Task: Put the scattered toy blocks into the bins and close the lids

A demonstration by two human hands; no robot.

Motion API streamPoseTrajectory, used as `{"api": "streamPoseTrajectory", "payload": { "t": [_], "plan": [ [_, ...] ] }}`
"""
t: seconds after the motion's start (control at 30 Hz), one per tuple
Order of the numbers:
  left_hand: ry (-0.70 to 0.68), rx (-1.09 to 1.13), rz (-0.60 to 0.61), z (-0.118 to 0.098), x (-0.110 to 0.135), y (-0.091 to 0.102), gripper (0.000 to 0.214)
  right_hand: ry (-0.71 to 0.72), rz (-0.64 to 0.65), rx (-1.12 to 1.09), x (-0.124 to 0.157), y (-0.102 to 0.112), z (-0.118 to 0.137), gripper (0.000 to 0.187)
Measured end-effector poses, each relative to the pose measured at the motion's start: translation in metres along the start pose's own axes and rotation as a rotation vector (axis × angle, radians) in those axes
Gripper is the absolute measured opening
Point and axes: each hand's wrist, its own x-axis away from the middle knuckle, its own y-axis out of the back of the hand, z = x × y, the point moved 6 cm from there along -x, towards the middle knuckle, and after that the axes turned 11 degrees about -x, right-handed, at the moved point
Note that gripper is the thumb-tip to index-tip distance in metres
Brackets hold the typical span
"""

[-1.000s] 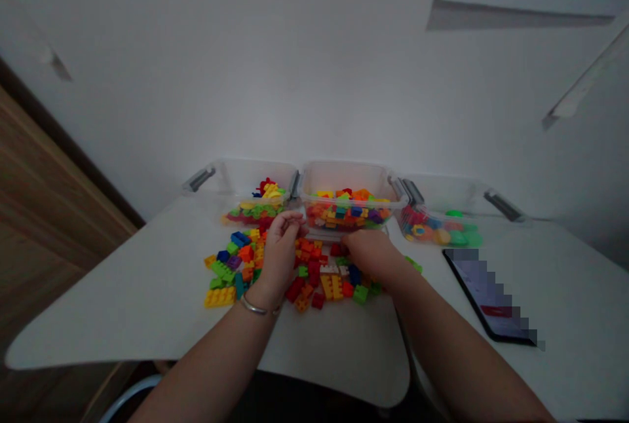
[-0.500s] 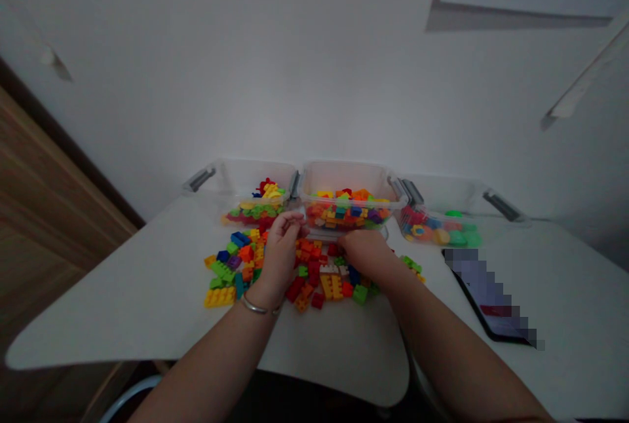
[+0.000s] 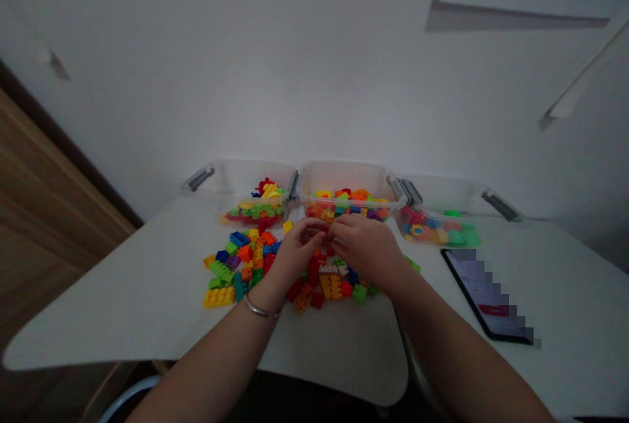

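My left hand [image 3: 297, 247], with a metal bangle [image 3: 256, 308] on its wrist, and my right hand [image 3: 366, 246] meet above a heap of loose plastic building bricks [image 3: 255, 259]. Their fingertips close together around what looks like a red brick [image 3: 322, 233], mostly hidden by my fingers. Red, yellow, green, blue and orange bricks lie spread beneath and beside my hands. A long yellow brick [image 3: 219, 297] lies at the heap's near left edge.
Several clear plastic bins with grey latches stand in a row behind the heap, holding coloured bricks. The middle bin [image 3: 348, 177] sits right behind my hands. A phone [image 3: 484, 298] with a blurred screen lies on the white table [image 3: 122, 292] to the right.
My hands have come together above the heap, the left moving right and the right moving left and up. Their fingers now meet around the red piece.
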Motion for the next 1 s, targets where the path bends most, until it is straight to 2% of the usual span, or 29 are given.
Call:
{"api": "streamPoseTrajectory", "payload": {
  "t": [0.23, 0.37, 0.5, 0.7, 0.8, 0.9, 1.0],
  "plan": [
    [0.058, 0.164, -0.088, 0.004, 0.001, 0.006, 0.028, -0.022, -0.217, -0.174, 0.0, -0.004, 0.0, 0.014],
    [0.06, 0.164, -0.146, 0.003, 0.002, 0.008, 0.028, -0.09, -0.222, -0.341, -0.002, -0.007, -0.01, 0.024],
    [0.04, 0.087, -0.127, 0.0, 0.002, 0.007, 0.023, -0.183, -0.093, -0.433, -0.007, -0.015, -0.022, 0.02],
    [-0.041, -0.115, -0.215, 0.002, 0.0, 0.017, 0.018, -0.246, 0.252, -0.152, -0.006, -0.027, -0.037, 0.026],
    [-0.053, -0.178, -0.224, 0.002, 0.0, 0.019, 0.015, -0.301, 0.322, -0.043, -0.001, -0.03, -0.046, 0.027],
    [-0.064, -0.265, -0.18, -0.003, 0.001, 0.015, 0.013, -0.335, 0.372, 0.042, 0.004, -0.033, -0.052, 0.028],
    [-0.15, -0.424, -0.122, -0.012, 0.004, 0.009, 0.015, -0.371, 0.415, 0.089, 0.009, -0.037, -0.057, 0.03]
  ]
}}
